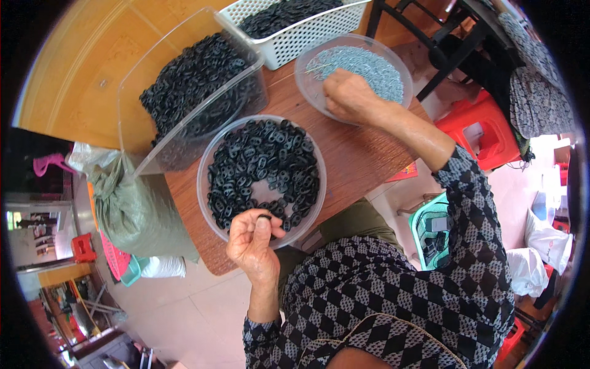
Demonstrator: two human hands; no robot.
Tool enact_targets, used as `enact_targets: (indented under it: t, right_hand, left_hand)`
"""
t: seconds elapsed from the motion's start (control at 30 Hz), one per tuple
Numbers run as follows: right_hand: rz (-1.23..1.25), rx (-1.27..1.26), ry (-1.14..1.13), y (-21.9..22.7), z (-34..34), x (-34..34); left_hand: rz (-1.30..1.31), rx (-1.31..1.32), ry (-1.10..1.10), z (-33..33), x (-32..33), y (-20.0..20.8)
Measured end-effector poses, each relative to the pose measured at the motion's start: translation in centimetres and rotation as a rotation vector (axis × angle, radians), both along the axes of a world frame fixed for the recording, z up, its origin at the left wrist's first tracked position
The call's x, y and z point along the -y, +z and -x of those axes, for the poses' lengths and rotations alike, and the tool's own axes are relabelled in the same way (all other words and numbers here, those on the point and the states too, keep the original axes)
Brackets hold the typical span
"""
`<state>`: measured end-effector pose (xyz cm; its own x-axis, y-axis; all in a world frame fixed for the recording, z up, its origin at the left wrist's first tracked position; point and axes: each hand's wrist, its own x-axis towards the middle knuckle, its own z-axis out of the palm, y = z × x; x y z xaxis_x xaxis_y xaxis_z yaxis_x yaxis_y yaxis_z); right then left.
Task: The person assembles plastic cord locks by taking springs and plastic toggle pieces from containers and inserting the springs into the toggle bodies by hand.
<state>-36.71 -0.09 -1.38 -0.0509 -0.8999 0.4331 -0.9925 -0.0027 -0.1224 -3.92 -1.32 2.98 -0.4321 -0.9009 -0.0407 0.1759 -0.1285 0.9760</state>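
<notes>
Over the near rim of a round clear tub point(201, 178), my left hand point(257, 243) pinches a small black plastic piece point(264, 216) between thumb and fingers. Black oval pieces with two holes point(258, 150) fill that tub, leaving a bare patch of its bottom near the middle. My right hand point(349, 93) reaches to the far right, its fingers closed and lowered at the left side of a second round clear tub point(399, 55). Small silvery screws or pins point(375, 67) lie heaped there. Whatever the right fingertips hold is hidden behind the hand.
A large clear bin point(178, 150) of black pieces stands at the far left of the wooden table point(350, 160), beside a white perforated basket point(313, 34) of more. A green sack point(141, 209) leans at the left; a red stool point(482, 129) and teal basket point(424, 227) are at the right.
</notes>
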Motion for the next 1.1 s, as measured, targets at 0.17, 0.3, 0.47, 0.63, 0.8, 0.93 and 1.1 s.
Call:
enact_targets:
  t: [0.17, 0.3, 0.47, 0.63, 0.8, 0.93, 1.1]
  right_hand:
    - [-0.018, 0.628, 0.051, 5.4, -6.6, -1.4]
    - [-0.103, 1.013, 0.194, 6.1, -11.6, -2.4]
    - [-0.312, 1.278, 0.359, 6.6, -14.6, -2.2]
    - [-0.290, 1.317, 0.392, 6.2, -15.4, -1.9]
    - [-0.330, 1.308, 0.398, 6.3, -15.8, -1.8]
    - [-0.345, 1.302, 0.395, 6.2, -15.9, -1.6]
    - [-0.358, 1.324, 0.389, 6.2, -16.0, -1.6]
  left_hand:
    - [-0.054, -0.040, -0.003, -0.1, 0.4, 0.5]
    - [-0.109, -0.066, -0.003, 0.3, 0.5, 0.3]
    - [-0.102, -0.050, 0.019, 0.2, 0.5, 0.5]
    - [-0.090, -0.022, 0.023, -0.1, 0.4, 0.6]
    - [-0.082, -0.028, 0.000, -0.4, 0.3, 0.5]
    - [-0.049, -0.030, -0.009, -0.5, 0.3, 0.4]
    - [0.010, 0.019, -0.013, -0.6, 0.3, 0.1]
